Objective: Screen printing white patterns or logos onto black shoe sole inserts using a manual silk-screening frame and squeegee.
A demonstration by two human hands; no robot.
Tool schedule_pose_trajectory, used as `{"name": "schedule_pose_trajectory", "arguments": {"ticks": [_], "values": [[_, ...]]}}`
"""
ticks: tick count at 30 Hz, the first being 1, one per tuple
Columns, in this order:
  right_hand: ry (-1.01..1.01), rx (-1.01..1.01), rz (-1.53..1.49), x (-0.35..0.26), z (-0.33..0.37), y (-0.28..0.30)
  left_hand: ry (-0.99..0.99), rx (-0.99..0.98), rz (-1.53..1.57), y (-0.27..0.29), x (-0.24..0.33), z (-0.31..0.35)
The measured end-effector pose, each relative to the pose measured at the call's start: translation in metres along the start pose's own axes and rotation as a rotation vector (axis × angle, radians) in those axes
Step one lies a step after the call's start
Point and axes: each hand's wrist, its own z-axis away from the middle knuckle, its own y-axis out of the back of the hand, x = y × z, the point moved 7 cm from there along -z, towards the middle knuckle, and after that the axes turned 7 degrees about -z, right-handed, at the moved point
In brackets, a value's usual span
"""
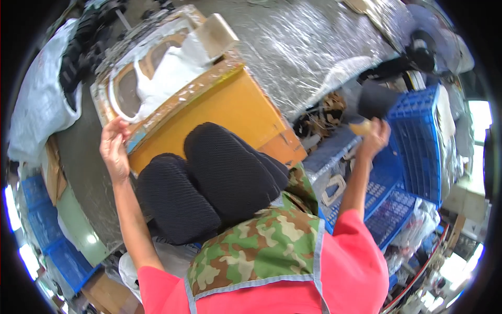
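Observation:
My left hand [115, 149] is at the near left corner of a worn wooden frame [219, 70], fingers loosely bent and apart, with nothing visible in them. Out to the right, my right hand [374, 137] is closed on a small pale-yellow piece [360, 127]. Just beyond it is a blurred dark flat piece [376, 99]; I cannot tell whether the hand holds it too. Two stacks of black ribbed pieces with rounded ends, the left stack [178, 201] and the right stack [230, 167], lie between my arms, in front of a yellow-orange board [204, 112].
White cut-out material [167, 78] lies inside the wooden frame. Blue plastic crates [415, 141] stand at the right, near brown scraps [327, 112]. Shiny clear film [308, 47] covers the far surface. A white bag [39, 104] is at the left.

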Motion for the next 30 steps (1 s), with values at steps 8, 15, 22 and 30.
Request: {"name": "schedule_pose_trajectory", "arguments": {"ticks": [8, 15, 22, 30], "values": [[0.166, -1.097, -0.137, -0.253, 0.107, -0.174, -0.073, -0.074, 0.173, -0.018, 0.008, -0.003], [0.153, -1.895, -0.119, -0.295, 0.232, -0.354, 0.217, 0.132, 0.803, -0.01, -0.019, 0.004], [0.179, -1.886, 0.182, -0.265, 0.252, -0.382, 0.026, 0.041, 0.237, -0.01, -0.007, -0.003], [0.055, -1.209, -0.31, -0.238, 0.069, -0.216, -0.039, 0.176, 0.637, 0.011, -0.018, 0.0]]}}
